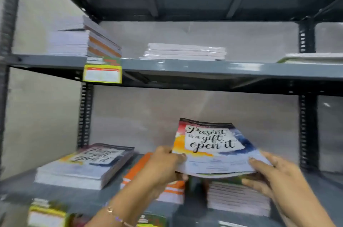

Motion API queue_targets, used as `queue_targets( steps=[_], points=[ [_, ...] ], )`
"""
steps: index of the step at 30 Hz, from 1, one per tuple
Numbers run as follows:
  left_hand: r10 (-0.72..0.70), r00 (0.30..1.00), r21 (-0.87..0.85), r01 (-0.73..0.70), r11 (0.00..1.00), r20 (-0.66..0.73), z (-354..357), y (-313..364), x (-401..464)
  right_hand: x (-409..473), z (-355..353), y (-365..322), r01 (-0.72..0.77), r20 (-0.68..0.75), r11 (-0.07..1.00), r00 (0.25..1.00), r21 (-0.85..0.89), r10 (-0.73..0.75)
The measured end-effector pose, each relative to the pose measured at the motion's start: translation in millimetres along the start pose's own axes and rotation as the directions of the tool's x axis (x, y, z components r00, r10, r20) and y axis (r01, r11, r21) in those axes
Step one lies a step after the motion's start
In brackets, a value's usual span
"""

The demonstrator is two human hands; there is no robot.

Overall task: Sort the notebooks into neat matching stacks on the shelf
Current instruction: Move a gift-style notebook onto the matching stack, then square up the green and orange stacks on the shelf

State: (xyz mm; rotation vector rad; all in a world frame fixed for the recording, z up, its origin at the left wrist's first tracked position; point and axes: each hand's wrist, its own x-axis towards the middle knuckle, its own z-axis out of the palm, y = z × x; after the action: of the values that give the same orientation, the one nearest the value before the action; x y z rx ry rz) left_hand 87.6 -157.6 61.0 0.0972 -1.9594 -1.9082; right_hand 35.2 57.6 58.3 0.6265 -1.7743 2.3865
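Both my hands hold a small bundle of notebooks [213, 150] with a colourful "Present is a gift, open it" cover, tilted up above the lower shelf [78, 195]. My left hand [163, 163] grips its left edge and my right hand [272, 173] grips its right corner. Below the bundle lies a stack of notebooks [239, 199] with pale page edges. A matching "Present" stack [87, 165] sits at the shelf's left. Between them lies an orange-covered stack [137, 171], partly hidden by my left arm.
The upper shelf [204, 68] carries a tall stack [87, 41] at the left, a low white stack [183, 52] in the middle and a thin one [313, 58] at the right. Yellow price labels [102, 74] hang on the shelf edges. Black slotted uprights [306, 130] stand behind.
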Motion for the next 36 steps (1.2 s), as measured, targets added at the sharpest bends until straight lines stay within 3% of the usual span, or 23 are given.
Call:
queue_targets(
  steps=[4, 8, 13, 16, 18, 20, 22, 25, 27, 29, 32, 36],
  points=[
    [0.035, 0.953, 0.205, 0.029, 0.978, -0.302, -127.4, -9.8, -4.0, 0.1, 106.2, 51.7, -0.144, 0.182, 0.98, 0.976, 0.138, 0.118],
    [0.085, 0.854, 0.386, 0.141, 0.912, -0.514, -224.0, -16.2, -7.1, -2.6, 205.9, 94.5, -0.148, 0.342, 0.985, 0.933, 0.083, 0.111],
    [0.103, 0.799, 0.504, 0.268, 0.821, -0.593, -292.7, -24.9, 3.0, -5.0, 287.2, 121.2, -0.134, 0.325, 0.991, 0.937, -0.015, 0.131],
    [0.152, 0.769, 0.646, 0.392, 0.655, -0.621, -324.8, -47.7, 21.1, -12.7, 291.1, 121.6, -0.192, 0.32, 0.963, 0.915, -0.189, 0.245],
    [0.145, 0.762, 0.701, 0.48, 0.528, -0.631, -339.1, -61.9, 29.2, -20.7, 277.6, 120.0, -0.149, 0.321, 0.929, 0.91, -0.338, 0.263],
    [0.18, 0.775, 0.744, 0.471, 0.473, -0.606, -328.0, -58.6, 20.7, -28.5, 255.7, 116.4, -0.098, 0.326, 0.918, 0.916, -0.384, 0.234],
    [0.302, 0.771, 0.789, 0.388, 0.476, -0.561, -298.5, -45.5, 4.5, -34.9, 226.4, 111.9, -0.117, 0.322, 0.94, 0.92, -0.322, 0.224],
    [0.454, 0.777, 0.762, 0.051, 0.646, -0.437, -241.4, -37.2, -10.8, -39.0, 173.5, 98.2, -0.084, 0.252, 0.96, 0.955, -0.267, 0.153],
    [0.44, 0.835, 0.641, -0.143, 0.754, -0.331, -193.1, -40.2, -14.6, -36.3, 129.4, 91.6, 0.042, 0.131, 0.955, 0.991, -0.293, -0.004],
    [0.437, 0.875, 0.528, -0.276, 0.803, -0.208, -142.6, -49.6, -10.8, -32.5, 81.3, 84.4, 0.193, 0.003, 0.912, 0.979, -0.361, -0.205],
    [0.416, 0.904, 0.372, -0.354, 0.858, -0.1, -70.5, -68.2, -0.1, -18.0, 11.9, 74.1, 0.271, -0.155, 0.8, 0.9, -0.535, -0.408],
    [0.39, 0.92, 0.316, -0.365, 0.876, -0.02, 9.3, -89.9, 16.4, 19.7, -55.1, 79.5, 0.195, -0.227, 0.783, 0.891, -0.591, -0.393]
  ],
)
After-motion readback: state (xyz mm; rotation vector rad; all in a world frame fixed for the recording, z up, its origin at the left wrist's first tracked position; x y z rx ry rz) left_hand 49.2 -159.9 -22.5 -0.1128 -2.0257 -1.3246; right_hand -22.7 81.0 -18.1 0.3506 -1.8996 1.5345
